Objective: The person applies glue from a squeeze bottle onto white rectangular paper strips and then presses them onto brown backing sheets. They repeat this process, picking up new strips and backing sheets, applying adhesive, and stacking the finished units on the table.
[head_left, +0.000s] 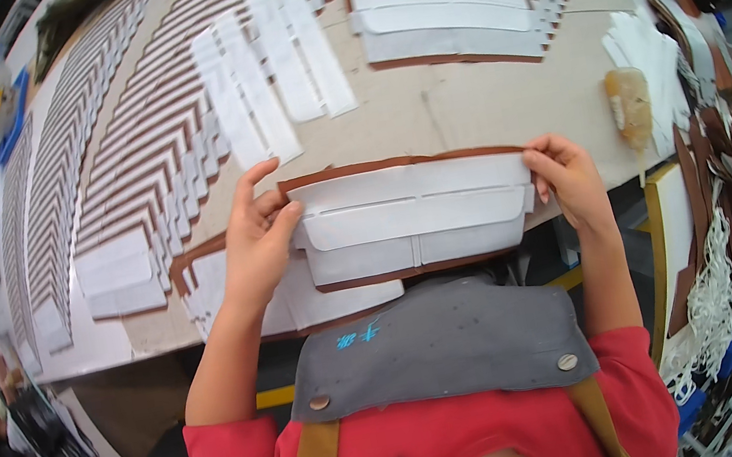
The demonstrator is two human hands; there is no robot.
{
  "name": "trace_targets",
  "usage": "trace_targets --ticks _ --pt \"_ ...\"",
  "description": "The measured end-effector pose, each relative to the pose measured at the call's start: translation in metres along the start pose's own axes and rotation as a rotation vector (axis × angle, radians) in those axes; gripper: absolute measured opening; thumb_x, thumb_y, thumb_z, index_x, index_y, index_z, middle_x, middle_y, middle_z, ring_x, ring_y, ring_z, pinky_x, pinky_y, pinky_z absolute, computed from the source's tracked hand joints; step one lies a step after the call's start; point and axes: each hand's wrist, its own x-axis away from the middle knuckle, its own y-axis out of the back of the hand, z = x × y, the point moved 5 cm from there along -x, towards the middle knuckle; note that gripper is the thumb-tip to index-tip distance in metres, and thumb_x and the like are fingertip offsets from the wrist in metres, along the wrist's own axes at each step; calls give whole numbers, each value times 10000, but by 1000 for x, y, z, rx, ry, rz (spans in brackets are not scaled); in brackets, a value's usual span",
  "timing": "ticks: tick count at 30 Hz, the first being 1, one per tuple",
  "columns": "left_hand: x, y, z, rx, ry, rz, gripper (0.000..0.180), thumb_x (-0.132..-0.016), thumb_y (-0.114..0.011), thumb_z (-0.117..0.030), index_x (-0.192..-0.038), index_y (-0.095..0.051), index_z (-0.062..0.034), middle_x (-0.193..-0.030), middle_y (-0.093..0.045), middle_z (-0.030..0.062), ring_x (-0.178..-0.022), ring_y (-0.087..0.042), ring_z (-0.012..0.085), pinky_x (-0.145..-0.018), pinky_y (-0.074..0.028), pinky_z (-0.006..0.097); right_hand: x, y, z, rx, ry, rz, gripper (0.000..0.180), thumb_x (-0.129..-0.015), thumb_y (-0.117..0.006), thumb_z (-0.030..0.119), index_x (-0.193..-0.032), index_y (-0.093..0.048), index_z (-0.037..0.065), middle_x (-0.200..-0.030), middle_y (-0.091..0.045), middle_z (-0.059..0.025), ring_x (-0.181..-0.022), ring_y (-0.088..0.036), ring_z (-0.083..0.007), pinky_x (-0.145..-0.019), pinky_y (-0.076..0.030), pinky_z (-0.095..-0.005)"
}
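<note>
A white panel with brown edging and stitched-looking pocket layers (pixel 413 219) is stretched level in front of my chest, over the table's near edge. My left hand (pixel 253 238) pinches its upper left corner between thumb and fingers, with one finger raised off it. At the upper right corner, my right hand (pixel 570 175) grips the panel the same way, thumb in front. Partly hidden behind my left forearm and the panel, more white pieces with brown edges (pixel 331 307) lie along the near edge.
Long overlapping rows of similar brown-edged panels (pixel 141 159) cover the table's left and back. Two pairs of white strips (pixel 297 46) lie beyond my left hand. Another fanned stack (pixel 447 16) is at the back. A yellowish glue bottle (pixel 629 107) and hanging brown strips (pixel 688 213) are at right.
</note>
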Motion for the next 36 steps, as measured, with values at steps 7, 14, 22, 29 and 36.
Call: trace_targets --ticks 7,14,22,29,36 --pt "-83 -37 -38 -130 -173 45 420 -861 -525 -17 -1261 -395 -31 -845 -597 53 -681 -470 59 -596 -389 210 -78 44 50 45 269 -73 146 -855 -606 118 -942 -582 3 -725 -526 19 -606 -474 -38 -521 -385 -184" --pt "-186 -70 -47 -502 -348 -59 477 -832 -556 -70 -1267 -367 -19 -825 -612 109 -706 -593 160 -667 -466 294 -177 78 66 234 391 -291 222 -817 -638 144 -980 -548 23 -738 -542 3 -636 -498 -71 -550 -412 -218" --pt "-194 -79 -55 -807 -365 -85 489 -829 -513 -64 -1271 -322 19 -739 -599 173 -721 -612 328 -682 -472 393 -181 71 64 496 474 -433 334 -781 -666 176 -1025 -492 29 -747 -583 -45 -683 -553 -139 -631 -452 -281" --pt "-197 -79 -55 -880 -447 -109 550 -812 -553 -81 -1299 -319 26 -650 -569 127 -630 -590 277 -629 -457 369 -177 60 65 736 624 -465 140 -821 -598 127 -940 -551 70 -793 -560 -93 -708 -570 -241 -646 -464 -344" --pt "-203 -76 -50 -948 -434 -131 516 -816 -545 -78 -1276 -331 14 -666 -586 147 -653 -597 315 -647 -461 393 -168 46 63 1063 973 -611 47 -844 -563 110 -869 -585 78 -881 -556 -91 -809 -563 -272 -671 -471 -385"
